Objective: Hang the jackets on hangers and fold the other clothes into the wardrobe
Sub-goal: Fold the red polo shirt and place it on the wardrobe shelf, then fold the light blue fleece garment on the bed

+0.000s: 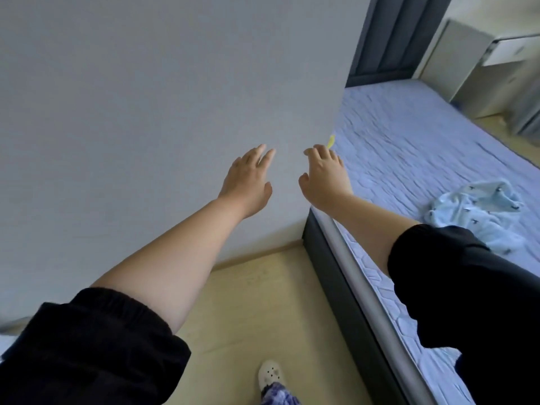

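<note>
Plainly both hands are empty. The left hand [248, 179] reaches forward with its fingers straight and slightly spread. The right hand [323, 178] is beside it with fingers loosely bent, holding nothing. Both are raised at a flat grey panel [146, 112]. I cannot tell whether the fingertips touch it, or whether it is a wardrobe door or only a wall. The right hand sits close to the panel's vertical edge, where a small yellow scrap [331, 140] shows just past it.

The only clothing in view is a crumpled light blue garment [479, 211], lying on the bed [409, 141] to the right, well apart from both hands. No hanger and no jacket is visible.

The risks, as I judge them:
- If the panel is a door that swings or slides, the right fingers could be caught at its edge.
- A door that opens outward could strike the bed frame [336, 273], which stands right against the panel's lower corner.
- The garment is loosely heaped and could drag or slip off the mattress if it is lifted by one corner.

Open room is the strip of pale floor [263, 302] between the panel and the bed frame, where a white shoe [270, 372] stands. The bed's surface offers wide flat space for folding.
</note>
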